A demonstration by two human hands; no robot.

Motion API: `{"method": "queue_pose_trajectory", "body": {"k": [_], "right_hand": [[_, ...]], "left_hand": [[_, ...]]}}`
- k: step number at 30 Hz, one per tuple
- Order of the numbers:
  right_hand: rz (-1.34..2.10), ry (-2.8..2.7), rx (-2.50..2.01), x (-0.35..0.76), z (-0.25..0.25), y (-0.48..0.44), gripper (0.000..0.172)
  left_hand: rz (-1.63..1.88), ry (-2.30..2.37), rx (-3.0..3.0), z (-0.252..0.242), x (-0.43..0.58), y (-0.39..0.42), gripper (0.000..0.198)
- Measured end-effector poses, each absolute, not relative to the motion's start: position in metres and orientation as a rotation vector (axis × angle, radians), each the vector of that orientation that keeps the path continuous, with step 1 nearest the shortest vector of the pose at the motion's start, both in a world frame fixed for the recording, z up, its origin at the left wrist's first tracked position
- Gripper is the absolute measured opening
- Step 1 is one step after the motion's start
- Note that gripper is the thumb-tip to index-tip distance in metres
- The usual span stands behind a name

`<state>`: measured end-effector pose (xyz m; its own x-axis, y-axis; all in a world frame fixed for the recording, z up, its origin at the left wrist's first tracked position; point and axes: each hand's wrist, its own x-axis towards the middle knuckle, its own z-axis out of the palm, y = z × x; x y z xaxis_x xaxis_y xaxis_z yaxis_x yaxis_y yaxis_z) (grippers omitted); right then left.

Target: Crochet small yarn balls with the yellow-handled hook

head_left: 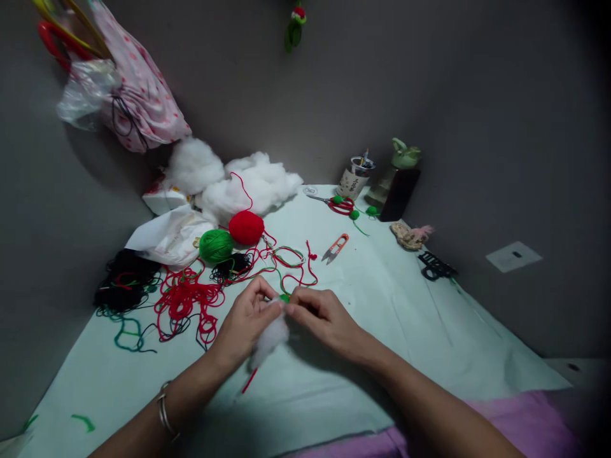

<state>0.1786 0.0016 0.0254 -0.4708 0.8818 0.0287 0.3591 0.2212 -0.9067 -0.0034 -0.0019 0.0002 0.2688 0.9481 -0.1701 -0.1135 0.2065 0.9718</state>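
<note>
My left hand (245,321) is closed around a tuft of white stuffing (268,340), which hangs below its palm. My right hand (321,318) pinches a small green crocheted piece (285,298) where the two hands meet, fingertips touching. A red yarn strand (249,380) trails from under the stuffing toward me. Both hands rest over the pale green cloth (382,331), just in front of loose red and green yarn (291,264).
A red yarn ball (246,228) and a green yarn ball (216,245) lie behind tangled red yarn (184,299) and black yarn (125,280). White stuffing heap (248,184) at the back. Orange thread snips (335,247), red-handled scissors (337,203), a cup (356,177), and a black clip (434,266) to the right.
</note>
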Motion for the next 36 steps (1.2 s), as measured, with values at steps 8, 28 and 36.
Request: {"method": "queue_pose_trajectory", "body": {"k": [8,28,36], "right_hand": [[1.093,-2.072,-1.101,0.174,0.027,-0.002,0.023],[0.898,-2.183,-1.015,0.172,0.023,-0.005,0.015],[0.760,-2.028,-1.276,0.178,0.014,0.005,0.033]], "left_hand": [[1.002,1.048,1.121,0.005,0.001,-0.004,0.020],[1.036,1.058,1.142,0.002,-0.003,-0.003,0.021],[0.959,0.993,1.007,0.002,-0.007,-0.003,0.022]]}}
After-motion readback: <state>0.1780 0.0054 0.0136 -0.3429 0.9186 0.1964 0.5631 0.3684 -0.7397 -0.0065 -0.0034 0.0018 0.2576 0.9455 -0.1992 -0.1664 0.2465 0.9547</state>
